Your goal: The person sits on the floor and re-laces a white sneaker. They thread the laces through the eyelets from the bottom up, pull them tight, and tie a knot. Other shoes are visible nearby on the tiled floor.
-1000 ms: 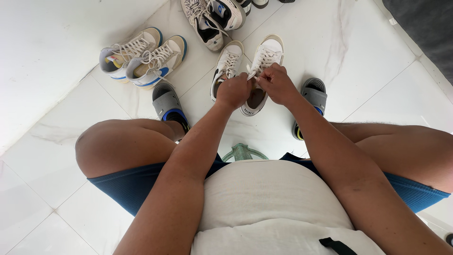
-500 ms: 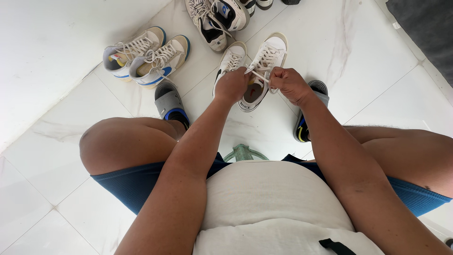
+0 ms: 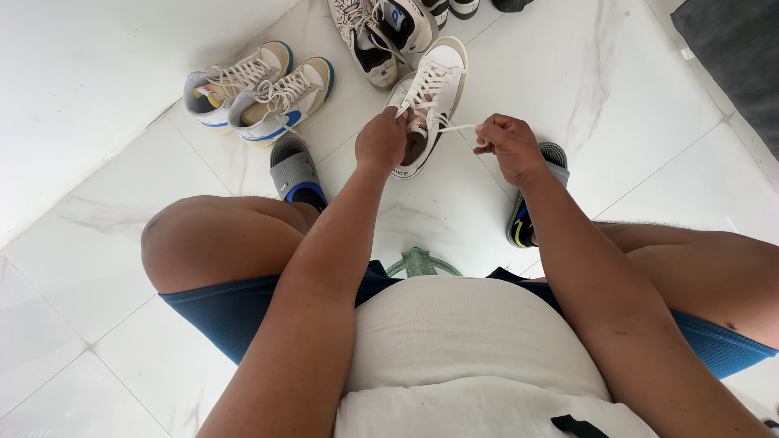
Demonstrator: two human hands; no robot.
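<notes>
A pair of white sneakers (image 3: 434, 85) lies on the white marble floor (image 3: 617, 97) in front of me. My left hand (image 3: 381, 139) rests over the near sneaker's opening, fingers closed on its lace and tongue area. My right hand (image 3: 505, 144) is off to the right of that sneaker, closed on the end of a white shoelace (image 3: 456, 128) drawn taut sideways from the eyelets. Both forearms reach out over my knees, which are bent on either side in blue shorts.
Another pair of white sneakers with blue trim (image 3: 260, 89) lies to the left. Black-and-white sneakers (image 3: 381, 28) sit at the top. I wear grey slides, the left slide (image 3: 296, 172) and right slide (image 3: 540, 203). A dark mat (image 3: 734, 57) fills the top-right corner. A green object (image 3: 418, 264) lies between my legs.
My right hand moved right, away from the sneaker, pulling the lace out taut. My left hand stayed on the shoe. The view shifted slightly downward.
</notes>
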